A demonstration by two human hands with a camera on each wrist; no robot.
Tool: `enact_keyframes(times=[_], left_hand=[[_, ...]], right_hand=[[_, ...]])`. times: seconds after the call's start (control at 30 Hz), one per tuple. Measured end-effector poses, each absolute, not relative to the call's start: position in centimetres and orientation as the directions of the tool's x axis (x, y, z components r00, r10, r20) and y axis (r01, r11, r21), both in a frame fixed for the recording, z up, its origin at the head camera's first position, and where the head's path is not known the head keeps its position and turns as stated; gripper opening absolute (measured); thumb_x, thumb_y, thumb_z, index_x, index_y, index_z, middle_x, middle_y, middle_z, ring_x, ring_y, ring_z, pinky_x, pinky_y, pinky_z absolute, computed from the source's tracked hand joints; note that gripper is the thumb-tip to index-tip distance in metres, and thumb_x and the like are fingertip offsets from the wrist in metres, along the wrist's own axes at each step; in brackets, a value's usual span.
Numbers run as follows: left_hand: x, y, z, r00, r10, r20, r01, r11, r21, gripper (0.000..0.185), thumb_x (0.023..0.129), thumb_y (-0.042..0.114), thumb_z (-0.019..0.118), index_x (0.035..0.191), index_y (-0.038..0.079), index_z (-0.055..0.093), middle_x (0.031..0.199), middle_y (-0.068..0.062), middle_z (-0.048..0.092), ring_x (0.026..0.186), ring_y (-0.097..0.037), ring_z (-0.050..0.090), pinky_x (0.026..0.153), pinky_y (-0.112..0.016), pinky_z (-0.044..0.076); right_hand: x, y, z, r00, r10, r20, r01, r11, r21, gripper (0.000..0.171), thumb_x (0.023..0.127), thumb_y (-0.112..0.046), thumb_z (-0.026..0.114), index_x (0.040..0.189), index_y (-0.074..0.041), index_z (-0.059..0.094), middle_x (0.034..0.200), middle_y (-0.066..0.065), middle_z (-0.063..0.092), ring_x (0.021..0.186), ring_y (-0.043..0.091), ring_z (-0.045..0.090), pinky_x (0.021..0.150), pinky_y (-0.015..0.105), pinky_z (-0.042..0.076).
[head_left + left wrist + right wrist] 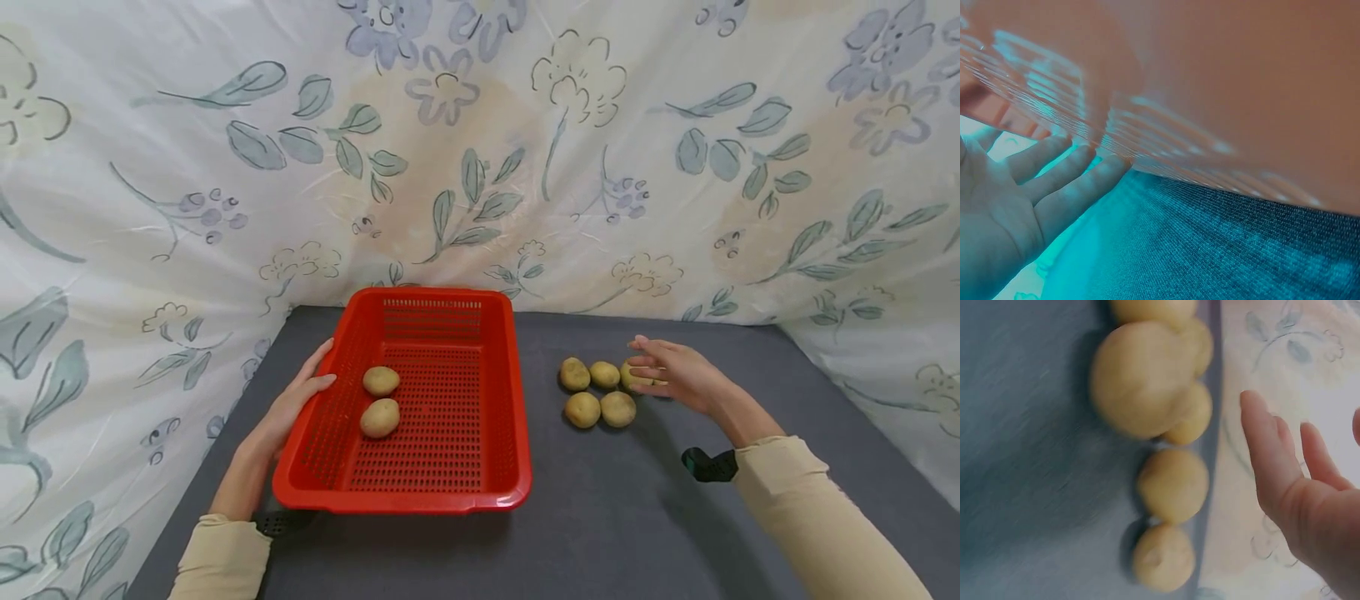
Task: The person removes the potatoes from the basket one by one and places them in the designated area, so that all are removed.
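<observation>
A grey table (637,533) stands against a flowered cloth (480,150). On its left part sits a red basket (442,492) with two potatoes (380,417) inside, near its left wall. The left hand (288,408) rests against that basket's left rim, fingers straight, gripping nothing. To the right of the basket lies a cluster of potatoes (600,408) on the table. The right hand (675,372) hovers over the cluster's right edge, fingers extended and relaxed, holding nothing.

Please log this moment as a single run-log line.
left hand: open, touching red basket wall | right hand: open, over potato cluster | basket: two potatoes | mat: five potatoes
</observation>
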State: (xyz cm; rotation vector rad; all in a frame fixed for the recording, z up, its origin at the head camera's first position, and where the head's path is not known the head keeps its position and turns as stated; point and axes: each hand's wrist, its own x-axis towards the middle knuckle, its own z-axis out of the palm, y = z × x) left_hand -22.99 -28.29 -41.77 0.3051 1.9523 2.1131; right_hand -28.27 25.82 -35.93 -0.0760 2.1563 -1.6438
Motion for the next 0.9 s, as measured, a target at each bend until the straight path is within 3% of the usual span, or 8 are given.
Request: enact_keyframes(times=[0.13, 0.33, 0.7, 0.9], left_hand=[[-23.0, -28.3, -41.8, -0.949, 0.314, -0.021, -0.047, -0.078, 0.996, 0.064, 0.104, 0.028, 0.038, 0.154, 0.029, -0.002, 0.152, -0.016, 0.011, 0.115, -0.025, 0.049, 0.084, -0.037, 0.048], [-22.8, -28.4, -41.8, -0.948, 0.317, -0.02, -0.052, -0.09, 0.995, 0.064, 0.104, 0.028, 0.039, 0.154, 0.031, 0.0, 0.154, -0.016, 0.01, 0.118, -0.028, 0.047, 0.085, -0.04, 0.048], [-22.8, -28.2, -42.0, -0.949, 0.313, -0.023, -0.052, -0.084, 0.995, 0.064, 0.104, 0.027, 0.038, 0.154, 0.029, -0.002, 0.152, -0.018, 0.012, 0.115, -0.027, 0.049, 0.084, -0.039, 0.048], [-22.8, -28.3, -42.0, -0.949, 0.315, -0.015, -0.043, -0.081, 0.996, 0.064, 0.104, 0.028, 0.038, 0.154, 0.029, -0.002, 0.152, -0.018, 0.012, 0.116, -0.028, 0.048, 0.084, -0.041, 0.048]], right_hand=[[-29.1, 24.7, -34.6, -0.896, -0.333, -0.294, 0.231, 0.216, -0.949, 0.076, 0.101, -0.049, 0.033, 0.152, 0.001, 0.005, 0.151, 0.032, 0.01, 0.138, 0.043, 0.016, 0.103, 0.045, 0.034], [-30.0, 22.6, -33.4, -0.887, -0.346, -0.305, 0.29, 0.095, -0.952, 0.075, 0.1, -0.05, 0.031, 0.152, -0.001, 0.008, 0.151, 0.027, 0.014, 0.137, 0.04, 0.019, 0.105, 0.047, 0.03], [-31.3, 18.9, -32.1, -0.858, -0.417, -0.301, 0.297, 0.076, -0.952, 0.073, 0.102, -0.048, 0.028, 0.152, 0.0, 0.008, 0.151, 0.026, 0.016, 0.136, 0.041, 0.022, 0.103, 0.047, 0.033], [-31.8, 16.8, -31.3, -0.852, -0.422, -0.311, 0.31, 0.072, -0.948, 0.068, 0.102, -0.046, 0.032, 0.15, -0.001, 0.017, 0.149, 0.024, 0.022, 0.133, 0.042, 0.03, 0.099, 0.047, 0.038]])
